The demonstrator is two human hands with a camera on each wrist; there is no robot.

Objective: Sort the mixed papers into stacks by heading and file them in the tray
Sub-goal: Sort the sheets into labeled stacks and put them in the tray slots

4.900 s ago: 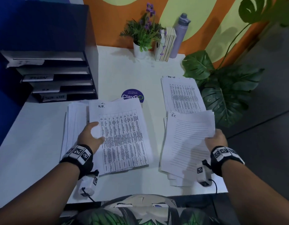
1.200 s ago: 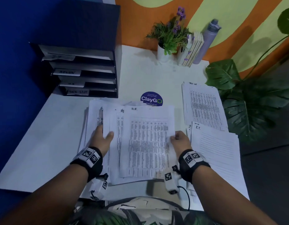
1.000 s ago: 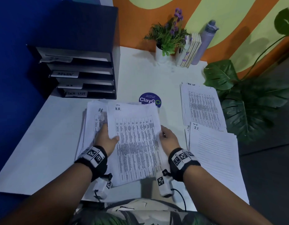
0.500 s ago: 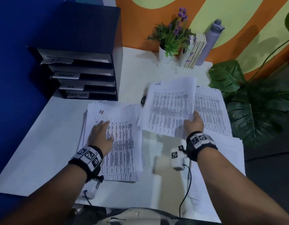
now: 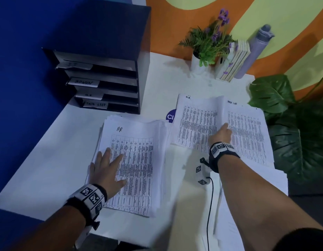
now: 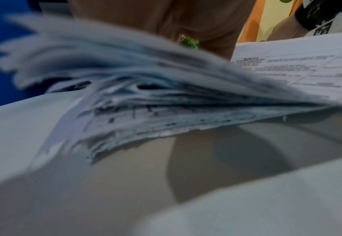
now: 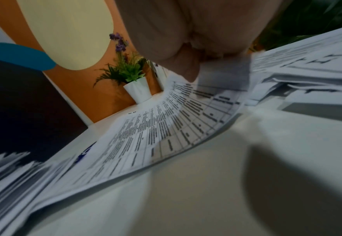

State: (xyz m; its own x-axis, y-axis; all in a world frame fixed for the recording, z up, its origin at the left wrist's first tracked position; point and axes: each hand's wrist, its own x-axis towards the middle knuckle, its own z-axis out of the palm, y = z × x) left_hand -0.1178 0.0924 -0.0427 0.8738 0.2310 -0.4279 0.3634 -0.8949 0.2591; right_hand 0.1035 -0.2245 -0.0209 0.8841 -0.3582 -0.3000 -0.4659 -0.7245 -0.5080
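1. From the head view, the left hand point(image 5: 110, 171) is lying flat with fingers spread on the mixed pile point(image 5: 133, 165), whose top sheet is headed "HR"; this grip is open, pressing and grasping nothing. The right hand point(image 5: 221, 134) is reaching forward onto an "H.R." sheet point(image 5: 195, 124), which is lying on the white counter point(image 5: 48, 160) and overlapping the "Task List" stack point(image 5: 247, 131). The labelled filing tray point(image 5: 102, 84) is standing at the far left, apart from every pile.

2. In the left wrist view, the fanned edges of the mixed pile point(image 6: 145, 95) are showing, blurred; the palm point(image 6: 161, 19) is bearing down from above.

3. In the right wrist view, the right hand point(image 7: 186, 39) is curling at the inner edge of the sheet point(image 7: 156, 135), apparently pinching it.

4. To my eye, the sheet should be settling clear of the Task List stack so the headings are not mixing, and the left palm should be pinning the pile against sliding.
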